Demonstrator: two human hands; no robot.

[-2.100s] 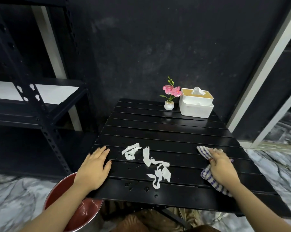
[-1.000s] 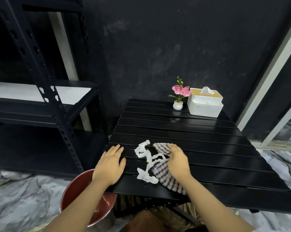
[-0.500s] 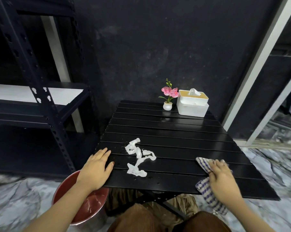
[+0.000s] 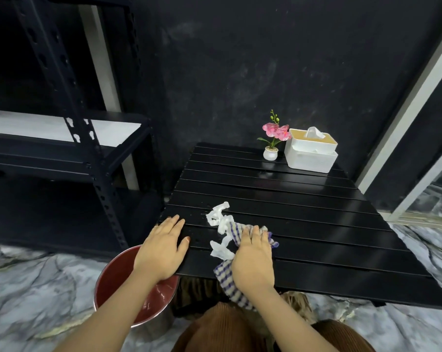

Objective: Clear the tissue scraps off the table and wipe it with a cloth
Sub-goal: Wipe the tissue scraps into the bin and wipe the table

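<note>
White tissue scraps (image 4: 220, 226) lie bunched near the front left of the black slatted table (image 4: 303, 212). My right hand (image 4: 253, 260) presses a blue-and-white checked cloth (image 4: 236, 232) flat on the table, with the cloth's leading edge against the scraps; its tail hangs over the front edge. My left hand (image 4: 161, 247) rests flat on the table's front left corner, fingers spread, holding nothing. Below that corner on the floor stands a red metal bin (image 4: 128, 283).
A small white pot with pink flowers (image 4: 272, 146) and a white tissue box (image 4: 310, 149) stand at the table's far edge. A black metal shelving rack (image 4: 70, 138) is to the left. The floor is grey marble. My knees in brown trousers show below the table.
My right hand has swept the cloth from the table's right side leftward into the tissue scraps, bunching them closer to my left hand. The left hand stays on the corner.
</note>
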